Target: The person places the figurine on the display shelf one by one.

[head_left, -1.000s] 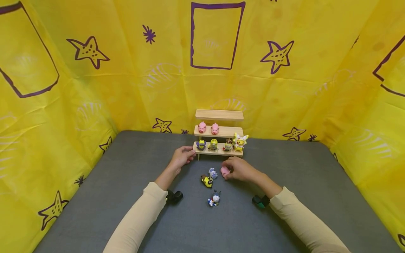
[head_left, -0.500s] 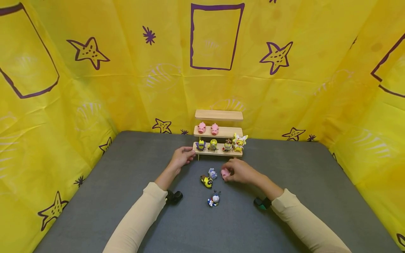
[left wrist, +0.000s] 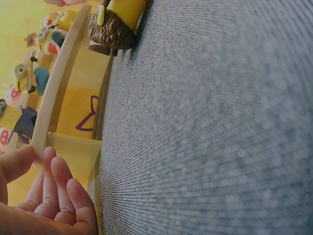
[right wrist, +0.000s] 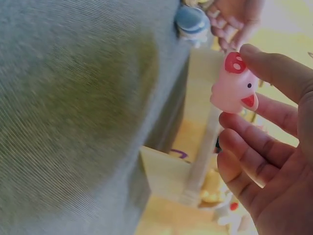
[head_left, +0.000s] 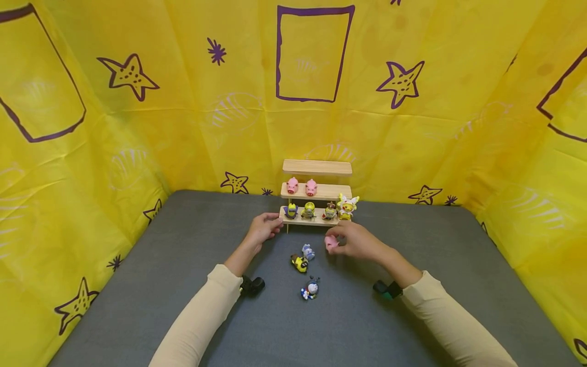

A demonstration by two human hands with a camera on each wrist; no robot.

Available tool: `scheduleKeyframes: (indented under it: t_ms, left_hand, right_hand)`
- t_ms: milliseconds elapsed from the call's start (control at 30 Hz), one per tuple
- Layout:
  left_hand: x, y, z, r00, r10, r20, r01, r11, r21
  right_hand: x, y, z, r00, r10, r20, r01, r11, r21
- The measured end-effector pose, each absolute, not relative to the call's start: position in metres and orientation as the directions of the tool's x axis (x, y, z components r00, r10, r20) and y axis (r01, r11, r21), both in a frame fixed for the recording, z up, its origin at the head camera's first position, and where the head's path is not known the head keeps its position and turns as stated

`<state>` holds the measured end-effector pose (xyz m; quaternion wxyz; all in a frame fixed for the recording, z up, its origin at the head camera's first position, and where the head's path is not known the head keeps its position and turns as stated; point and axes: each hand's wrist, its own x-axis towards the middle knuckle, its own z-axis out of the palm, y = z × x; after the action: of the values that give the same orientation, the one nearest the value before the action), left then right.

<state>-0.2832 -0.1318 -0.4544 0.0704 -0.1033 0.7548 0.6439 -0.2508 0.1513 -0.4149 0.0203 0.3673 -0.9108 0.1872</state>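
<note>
A pink toy pig point(right wrist: 230, 90) with a red snout is pinched between the thumb and fingers of my right hand point(head_left: 355, 242), in front of the shelf's right half. My left hand point(head_left: 263, 228) holds the left end of the lowest tier of a three-tier wooden shelf point(head_left: 316, 223), thumb on top and fingers beneath in the left wrist view. Several yellow figurines point(head_left: 309, 210) line that lowest tier, with a white-eared one point(head_left: 347, 206) at its right end. Two pink pigs point(head_left: 311, 187) sit on the left of the middle tier. The top tier point(head_left: 317, 166) bears nothing.
On the grey table point(head_left: 229, 326), in front of the shelf, lie a blue-and-white figurine point(head_left: 308, 252), a yellow-and-brown one point(head_left: 299, 263) and, nearer, a dark-hooded one point(head_left: 310, 289). Yellow patterned cloth point(head_left: 183, 127) walls the back and sides.
My right hand has lifted the pink pig slightly and moved it right and toward the shelf. The left hand stays at the shelf's end.
</note>
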Motion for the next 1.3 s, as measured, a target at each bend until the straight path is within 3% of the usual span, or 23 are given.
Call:
scheduleKeyframes:
  t_ms: [600, 1300]
  left_hand:
    - [-0.285, -0.131, -0.453, -0.962, -0.071, -0.264, -0.272, 0.156, 0.95]
    - [-0.283, -0.131, -0.451, -0.961, -0.071, -0.269, -0.277, 0.163, 0.947]
  right_hand:
    - [-0.259, 0.163, -0.367, -0.717, -0.654, 0.243, -0.697, 0.662, -0.275]
    - [-0.298, 0.165, -0.322, -0.762, -0.601, 0.239, -0.643, 0.665, -0.38]
